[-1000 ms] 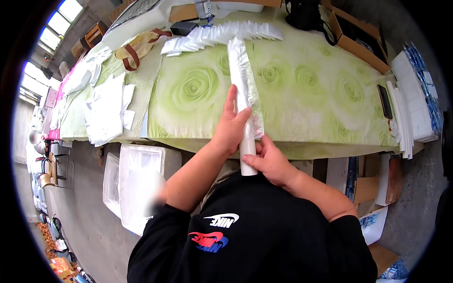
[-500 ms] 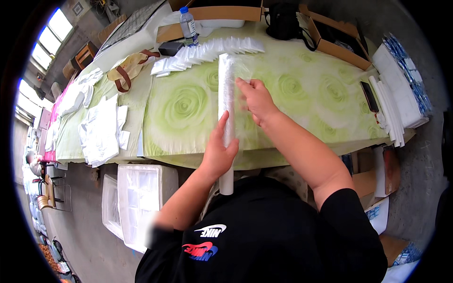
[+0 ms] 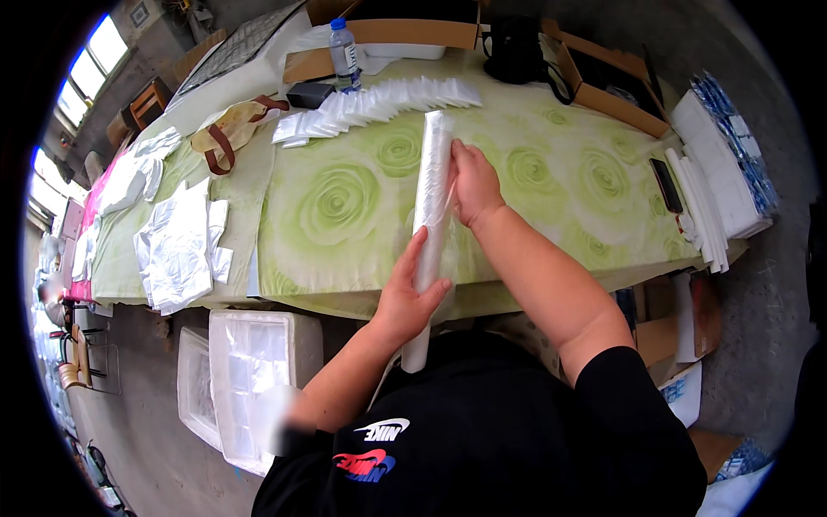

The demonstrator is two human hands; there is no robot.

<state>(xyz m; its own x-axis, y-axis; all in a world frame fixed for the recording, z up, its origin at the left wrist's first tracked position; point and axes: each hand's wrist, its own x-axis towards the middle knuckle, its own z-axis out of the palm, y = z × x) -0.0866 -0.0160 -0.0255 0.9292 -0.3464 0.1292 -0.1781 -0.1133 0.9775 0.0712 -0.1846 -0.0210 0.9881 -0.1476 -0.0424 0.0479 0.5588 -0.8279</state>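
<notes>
Plastic roll in left fingers

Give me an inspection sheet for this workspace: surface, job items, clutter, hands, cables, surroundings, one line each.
Surface: table under a green rose-patterned cloth.
Job items: roll of clear film, held lengthwise across the table's near edge.
Clutter: row of folded clear plastic, bottle, black bag, open cardboard box, phone, white tubes.
Hands: left hand grips the roll's lower half; right hand is at its upper right edge, pinch unclear.
Cables: nothing seen.
Surroundings: white box low at the left, bright windows beyond.
</notes>
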